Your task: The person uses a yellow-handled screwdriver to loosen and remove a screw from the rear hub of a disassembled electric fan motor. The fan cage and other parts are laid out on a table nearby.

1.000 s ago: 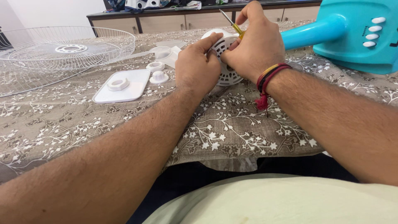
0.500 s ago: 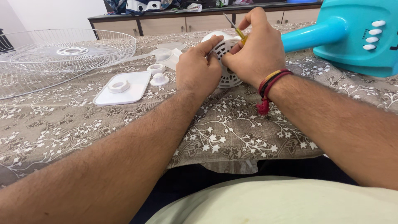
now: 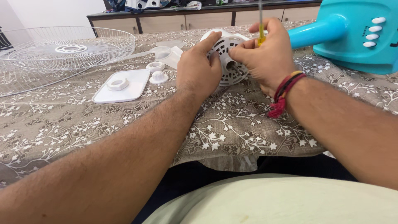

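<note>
in the upper middle of the frame, on a table covered with a brown floral cloth, a white vented fan motor housing stands on its side with its metal shaft pointing toward the viewer. the left hand comes in from the lower left on a long outstretched forearm, palm pressed against the housing's left side, fingers curled over its rim and the index finger stretched along the top edge. the right hand reaches in from the right, wrist bent inward and wearing red and yellow thread bands; its fingers are closed around a yellow-handled screwdriver held upright, with thumb and forefinger touching the housing's face near the shaft. at the upper left lies a white wire fan guard. between it and the left hand sit a flat white plastic plate and small white caps. a turquoise fan base with white buttons fills the upper right.
</note>
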